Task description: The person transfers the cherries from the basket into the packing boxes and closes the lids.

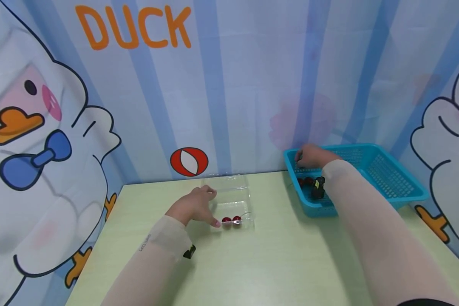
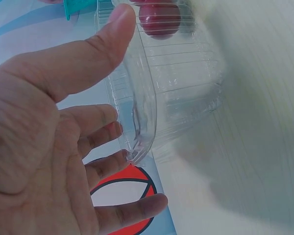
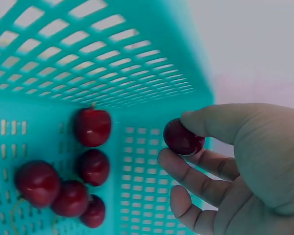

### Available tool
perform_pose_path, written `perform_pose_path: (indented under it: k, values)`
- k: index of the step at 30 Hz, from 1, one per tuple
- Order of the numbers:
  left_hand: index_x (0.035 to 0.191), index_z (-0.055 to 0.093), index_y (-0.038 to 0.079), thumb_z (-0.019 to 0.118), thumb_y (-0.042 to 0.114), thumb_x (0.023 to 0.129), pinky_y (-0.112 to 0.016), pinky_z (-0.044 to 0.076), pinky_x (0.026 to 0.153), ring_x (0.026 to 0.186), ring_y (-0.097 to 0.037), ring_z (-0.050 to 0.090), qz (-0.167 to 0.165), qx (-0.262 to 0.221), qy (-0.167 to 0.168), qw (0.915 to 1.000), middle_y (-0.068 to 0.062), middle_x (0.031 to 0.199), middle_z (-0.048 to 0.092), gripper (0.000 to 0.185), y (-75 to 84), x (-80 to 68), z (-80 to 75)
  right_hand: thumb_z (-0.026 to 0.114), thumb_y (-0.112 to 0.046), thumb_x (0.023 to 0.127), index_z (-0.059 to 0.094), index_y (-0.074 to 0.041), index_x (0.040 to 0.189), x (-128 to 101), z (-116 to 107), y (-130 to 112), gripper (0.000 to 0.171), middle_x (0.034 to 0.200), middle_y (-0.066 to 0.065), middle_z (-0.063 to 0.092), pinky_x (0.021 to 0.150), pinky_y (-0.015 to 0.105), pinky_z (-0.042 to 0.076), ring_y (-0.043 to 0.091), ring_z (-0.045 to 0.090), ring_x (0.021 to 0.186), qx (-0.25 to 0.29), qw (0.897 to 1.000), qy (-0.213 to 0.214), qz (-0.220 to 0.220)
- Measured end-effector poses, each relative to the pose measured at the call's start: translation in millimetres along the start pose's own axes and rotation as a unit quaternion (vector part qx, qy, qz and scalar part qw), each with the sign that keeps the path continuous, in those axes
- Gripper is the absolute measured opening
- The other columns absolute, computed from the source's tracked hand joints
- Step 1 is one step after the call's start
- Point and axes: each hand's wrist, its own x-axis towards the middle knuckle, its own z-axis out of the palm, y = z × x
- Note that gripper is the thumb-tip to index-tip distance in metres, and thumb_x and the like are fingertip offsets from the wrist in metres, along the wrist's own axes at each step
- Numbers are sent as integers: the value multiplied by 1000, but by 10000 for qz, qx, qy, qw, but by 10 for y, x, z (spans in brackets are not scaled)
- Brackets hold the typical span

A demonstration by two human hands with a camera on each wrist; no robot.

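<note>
A clear plastic clamshell box [image 1: 233,199] lies on the pale green table [image 1: 275,255], with two red cherries [image 1: 231,220] at its near edge. My left hand [image 1: 195,206] steadies the box's left side; in the left wrist view my thumb [image 2: 95,46] and straight fingers [image 2: 105,169] rest against its wall [image 2: 142,107]. My right hand [image 1: 310,155] is inside the blue basket [image 1: 390,178], and it pinches one cherry [image 3: 182,137] between thumb and fingertips. Several more cherries [image 3: 71,181] lie on the basket floor.
The basket stands at the table's back right, against a cartoon duck backdrop [image 1: 229,85]. A small black wrist camera [image 1: 318,187] sits on my right forearm. Bare table lies in front of the box and the basket.
</note>
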Motion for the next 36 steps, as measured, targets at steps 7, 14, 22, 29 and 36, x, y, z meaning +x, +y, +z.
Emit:
perform_pose_path:
  k: [7, 14, 22, 29, 36]
  values:
    - [176, 45, 19, 103, 43, 83, -67, 52, 125, 165, -37, 40, -7, 5, -33, 10000, -7, 181, 41, 112, -2, -18, -23, 63, -13, 111, 76, 4, 136, -117, -112, -309, 33, 138, 28, 75, 98, 54, 64, 39, 74, 114, 216, 9981, 493, -286]
    - [175, 46, 20, 103, 42, 83, -67, 53, 124, 164, -36, 41, -88, 36, -35, 9999, -6, 180, 42, 111, 9, -40, -27, 68, -21, 113, 80, -7, 133, -95, -46, -752, 27, 138, 18, 78, 107, 55, 64, 36, 74, 124, -12, 9958, 607, -686]
    - [175, 47, 19, 103, 42, 84, -67, 52, 125, 164, -36, 41, -17, 83, -25, 10000, -7, 179, 43, 110, 35, -53, -46, 72, -12, 110, 81, -7, 123, -100, 298, -1282, 17, 121, 11, 81, 97, 43, 67, 24, 76, 107, -566, 9818, 91, -1809]
    - [175, 47, 18, 103, 44, 83, -66, 51, 126, 163, -35, 41, 6, 123, -11, 9999, -7, 179, 43, 111, 15, -33, -42, 75, -9, 107, 84, -8, 113, -123, 701, -1665, 11, 110, 5, 81, 92, 34, 66, 16, 72, 97, -783, 9669, -435, -2391]
    - [175, 47, 19, 103, 45, 82, -65, 52, 126, 164, -35, 41, 36, 130, -3, 9999, -5, 179, 44, 111, 12, -16, -30, 79, -10, 106, 84, -11, 110, -91, 1091, -1821, 7, 100, -2, 78, 93, 34, 65, 13, 67, 92, -1111, 9572, -852, -2533]
